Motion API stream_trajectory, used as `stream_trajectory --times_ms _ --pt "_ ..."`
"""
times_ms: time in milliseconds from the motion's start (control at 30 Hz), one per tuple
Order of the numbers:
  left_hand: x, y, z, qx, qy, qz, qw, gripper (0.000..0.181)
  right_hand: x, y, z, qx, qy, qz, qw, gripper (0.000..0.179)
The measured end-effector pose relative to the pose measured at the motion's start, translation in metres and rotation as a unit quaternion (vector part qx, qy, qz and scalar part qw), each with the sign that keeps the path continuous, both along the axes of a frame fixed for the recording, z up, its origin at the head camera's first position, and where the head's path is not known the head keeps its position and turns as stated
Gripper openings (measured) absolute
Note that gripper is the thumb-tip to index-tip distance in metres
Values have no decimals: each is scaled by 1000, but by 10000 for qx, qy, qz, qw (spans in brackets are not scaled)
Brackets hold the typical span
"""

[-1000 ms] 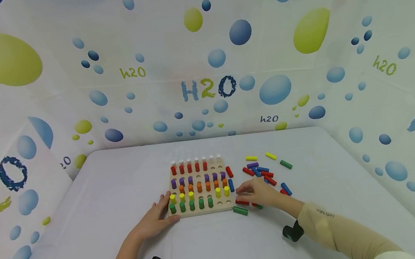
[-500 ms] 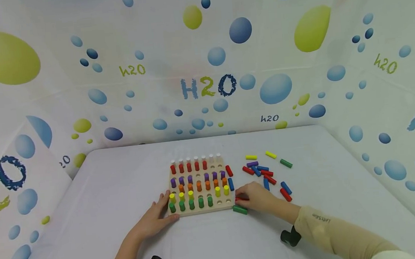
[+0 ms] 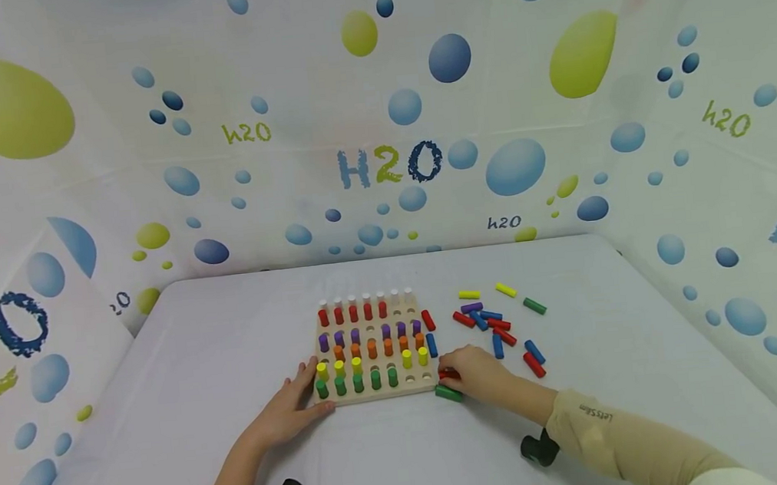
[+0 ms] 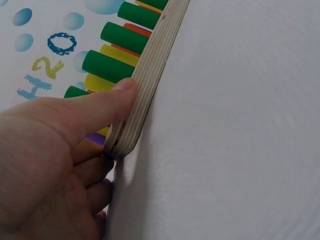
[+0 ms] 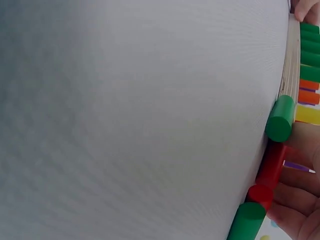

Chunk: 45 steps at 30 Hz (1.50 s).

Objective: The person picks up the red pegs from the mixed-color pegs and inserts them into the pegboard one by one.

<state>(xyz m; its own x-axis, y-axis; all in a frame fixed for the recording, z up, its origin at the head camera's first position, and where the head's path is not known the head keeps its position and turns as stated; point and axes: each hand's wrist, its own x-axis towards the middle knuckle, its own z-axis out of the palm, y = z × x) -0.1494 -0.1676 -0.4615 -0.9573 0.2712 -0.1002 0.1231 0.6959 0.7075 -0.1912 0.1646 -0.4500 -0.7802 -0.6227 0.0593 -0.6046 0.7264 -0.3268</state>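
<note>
A wooden pegboard (image 3: pixel 388 396) with upright rows of white, red, purple, orange, yellow and green pegs stands mid-table. My left hand (image 3: pixel 295 405) grips its near left corner; in the left wrist view the thumb lies on the front edge with the other fingers curled beside the corner. At the board's near right corner, my right hand (image 3: pixel 478 373) pinches a red peg (image 5: pixel 271 164) between thumb and fingers. A green peg (image 3: pixel 449 393) lies just in front of that hand. The right wrist view shows another red peg (image 5: pixel 260 194) and a green peg (image 5: pixel 247 220) by the fingers.
Right of the board lie a red peg (image 3: pixel 428 320) and a blue peg (image 3: pixel 432 345). Farther right, red, blue, purple, yellow and green pegs are scattered, including a red peg (image 3: pixel 534 364) and a green peg (image 3: pixel 534 306). A white cloth (image 3: pixel 229 326) covers the table.
My right hand has shifted slightly left and down, closing in on the red peg beside the board and uncovering a blue and a red peg behind it. The left hand stays put.
</note>
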Motion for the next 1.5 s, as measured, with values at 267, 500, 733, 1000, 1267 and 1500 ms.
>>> stream_trajectory --times_ms 267,500,733,1000,1267,1500 --pt "0 -1 -2 20 -15 -19 10000 88 -1 5 3 -294 -368 21 9989 17" --pt "0 -1 0 3 -50 22 10000 88 -4 8 8 -494 -757 -157 9958 18" --pt "1 -1 0 0 -61 26 10000 89 -7 13 12 -1093 -1355 -425 9838 20" --pt "1 -1 1 -19 -41 8 10000 88 -11 25 8 -2232 -2052 -743 9500 21" --pt "0 1 2 -8 -45 12 10000 88 -15 34 10 -2719 -2360 -1175 9255 27" --pt "0 3 4 9 -71 44 10000 87 -18 39 10 -2732 -2536 -1366 9178 31"
